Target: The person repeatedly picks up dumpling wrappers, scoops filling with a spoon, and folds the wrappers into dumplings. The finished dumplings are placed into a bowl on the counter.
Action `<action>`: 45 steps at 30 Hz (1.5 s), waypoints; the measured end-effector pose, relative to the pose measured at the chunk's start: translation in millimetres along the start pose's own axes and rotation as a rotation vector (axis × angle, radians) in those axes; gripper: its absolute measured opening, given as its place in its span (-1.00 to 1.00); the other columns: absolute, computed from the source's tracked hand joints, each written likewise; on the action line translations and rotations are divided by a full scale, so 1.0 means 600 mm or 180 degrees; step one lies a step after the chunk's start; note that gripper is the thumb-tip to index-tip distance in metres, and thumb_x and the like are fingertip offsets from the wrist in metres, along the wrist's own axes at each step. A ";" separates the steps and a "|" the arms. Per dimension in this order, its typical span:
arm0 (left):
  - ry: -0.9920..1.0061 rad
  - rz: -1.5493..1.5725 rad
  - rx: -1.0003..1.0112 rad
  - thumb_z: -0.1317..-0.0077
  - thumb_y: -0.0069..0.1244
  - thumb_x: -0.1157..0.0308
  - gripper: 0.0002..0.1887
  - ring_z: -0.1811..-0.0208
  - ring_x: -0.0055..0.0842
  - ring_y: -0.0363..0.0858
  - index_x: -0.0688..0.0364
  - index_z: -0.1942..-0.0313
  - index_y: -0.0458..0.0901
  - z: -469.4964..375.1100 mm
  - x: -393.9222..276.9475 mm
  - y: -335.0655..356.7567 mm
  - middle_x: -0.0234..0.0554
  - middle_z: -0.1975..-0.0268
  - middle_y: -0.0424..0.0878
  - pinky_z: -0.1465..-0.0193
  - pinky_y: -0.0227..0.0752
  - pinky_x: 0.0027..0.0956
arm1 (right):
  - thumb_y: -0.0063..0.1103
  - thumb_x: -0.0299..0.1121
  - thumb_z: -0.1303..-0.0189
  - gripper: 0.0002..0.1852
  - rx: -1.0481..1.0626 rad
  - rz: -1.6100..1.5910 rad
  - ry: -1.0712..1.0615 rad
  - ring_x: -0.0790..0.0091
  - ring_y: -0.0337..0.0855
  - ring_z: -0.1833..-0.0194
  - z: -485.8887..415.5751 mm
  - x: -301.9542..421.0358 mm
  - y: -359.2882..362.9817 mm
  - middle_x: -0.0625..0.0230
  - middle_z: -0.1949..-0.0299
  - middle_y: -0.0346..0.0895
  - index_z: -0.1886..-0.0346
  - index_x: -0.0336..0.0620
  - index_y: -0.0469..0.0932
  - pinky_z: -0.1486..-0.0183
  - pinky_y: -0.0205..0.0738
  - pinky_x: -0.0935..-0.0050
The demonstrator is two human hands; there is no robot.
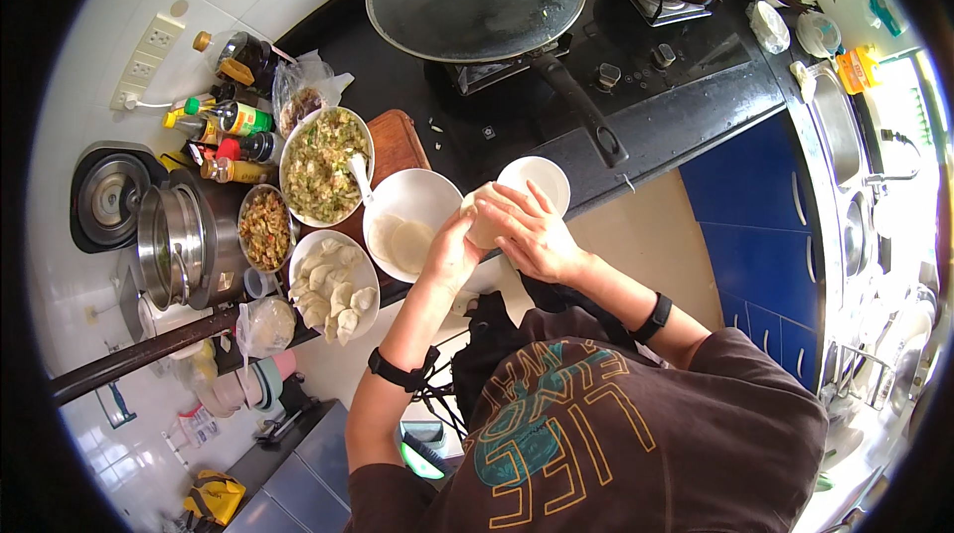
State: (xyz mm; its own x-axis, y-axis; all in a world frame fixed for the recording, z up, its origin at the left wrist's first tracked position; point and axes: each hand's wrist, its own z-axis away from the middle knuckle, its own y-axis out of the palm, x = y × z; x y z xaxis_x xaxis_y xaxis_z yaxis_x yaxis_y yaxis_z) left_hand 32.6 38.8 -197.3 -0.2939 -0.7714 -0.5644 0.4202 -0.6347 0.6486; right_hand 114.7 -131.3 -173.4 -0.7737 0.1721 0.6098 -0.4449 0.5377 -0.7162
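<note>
A round dough wrapper (483, 226) is held up above the worktop edge, between my two hands. My left hand (453, 248) grips it from the left, thumb at its rim. Across its face lie the fingers of my right hand (538, 235), partly spread; whether they pinch it is hidden. Just behind my right fingers stands a small white bowl (550, 179). Left of my hands, a white bowl (440, 194) contains a few flat wrappers (412, 246). Folded dumplings (339, 287) fill a white plate (313, 244) nearer me.
A large bowl of chopped filling (320, 168) with a white spoon (361, 177) rests by a wooden board (399, 138). Beside it are a smaller bowl of filling (265, 227), bottles (242, 118) and a steel pot (168, 246). The lidded pan's handle (585, 112) reaches toward the counter edge.
</note>
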 end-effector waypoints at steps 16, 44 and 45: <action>0.0474 0.0261 0.0206 -0.48 -0.22 0.22 -0.51 -0.32 -0.24 0.42 0.35 -0.28 0.32 -0.016 -0.017 -0.005 0.02 -0.27 0.45 -0.41 0.23 -0.07 | 0.14 -0.36 -0.23 -0.46 -0.0075 0.0585 0.0628 0.08 0.37 -0.33 0.063 -0.066 0.002 0.06 -0.12 0.55 -0.29 -0.28 0.39 -0.48 -0.10 -0.07; 0.0458 0.0680 0.0380 -0.54 -0.40 0.02 -0.43 -0.37 -0.31 0.34 0.24 -0.36 0.23 0.028 -0.021 0.036 -0.07 -0.34 0.38 -0.41 0.19 -0.07 | 0.14 -0.39 -0.16 -0.33 -0.0411 0.0103 -0.0119 0.01 0.23 -0.44 0.020 0.002 0.001 0.04 -0.33 0.37 -0.38 -0.34 0.28 -0.49 -0.19 -0.05; 0.0409 0.0801 0.0143 -0.55 -0.40 0.03 -0.43 -0.36 -0.31 0.35 0.24 -0.36 0.23 0.027 -0.018 0.039 -0.07 -0.34 0.38 -0.41 0.19 -0.07 | 0.14 -0.39 -0.14 -0.32 -0.0446 0.0085 -0.0150 0.02 0.23 -0.44 0.026 0.007 0.003 0.03 -0.35 0.36 -0.38 -0.36 0.28 -0.50 -0.24 -0.04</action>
State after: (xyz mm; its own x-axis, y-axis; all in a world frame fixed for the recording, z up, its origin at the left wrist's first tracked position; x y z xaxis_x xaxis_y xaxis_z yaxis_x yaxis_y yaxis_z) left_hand 31.5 31.8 -167.7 -0.0728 -0.8946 -0.4410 0.4269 -0.4275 0.7969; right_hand 103.5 -142.3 -177.6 -0.8062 0.1507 0.5721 -0.3590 0.6440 -0.6755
